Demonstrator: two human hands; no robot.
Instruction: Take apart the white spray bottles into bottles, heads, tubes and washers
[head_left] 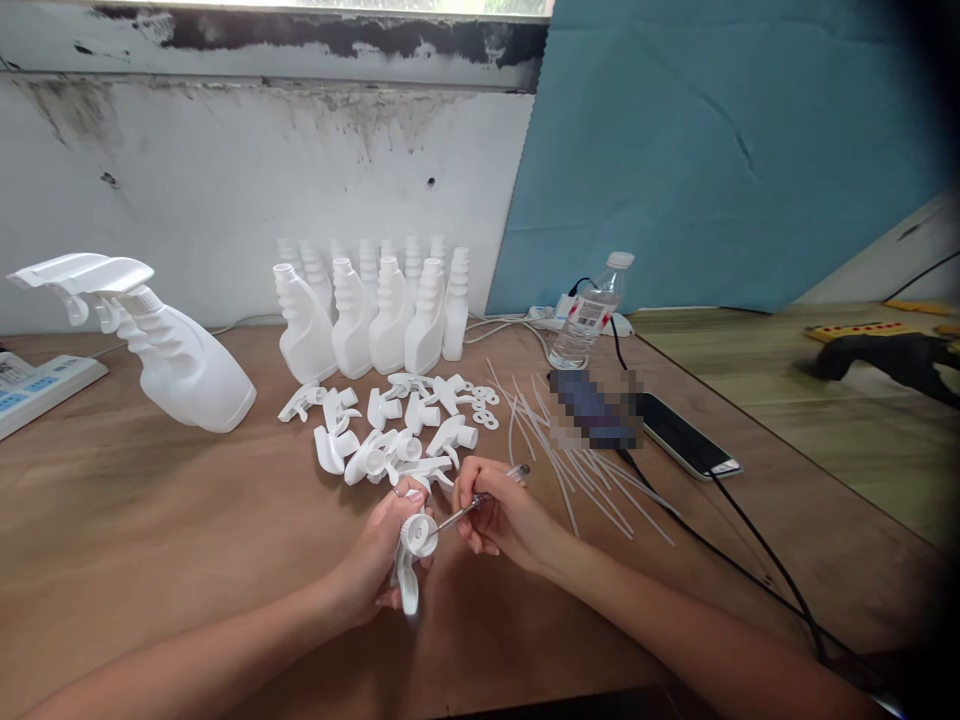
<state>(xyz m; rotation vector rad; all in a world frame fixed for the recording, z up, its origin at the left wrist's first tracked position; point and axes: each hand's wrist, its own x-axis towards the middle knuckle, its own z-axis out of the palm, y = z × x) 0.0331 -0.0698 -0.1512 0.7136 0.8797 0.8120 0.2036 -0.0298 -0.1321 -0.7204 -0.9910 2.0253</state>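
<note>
Closed around a white spray trigger head [418, 536] is my left hand [376, 552], near the table's front. The head's round collar faces up toward me and its lever hangs down. My right hand [508, 522] grips a small screwdriver [454, 517] with a thin metal shaft. Its tip meets the opening of the collar; how deep it reaches I cannot tell. Just beyond my hands lies a pile of white trigger heads [382, 452]. Small white ring-shaped parts [485, 408] rest at the pile's right. Thin white dip tubes [577, 465] lie scattered right of my right hand.
Several white bottles [361, 325] without heads stand by the wall. At left are white bottles with trigger heads fitted [184, 360] and a power strip [49, 390]. A water bottle [589, 315], a phone [682, 435], a blurred-out item [596, 410] and black cables [765, 560] occupy the right.
</note>
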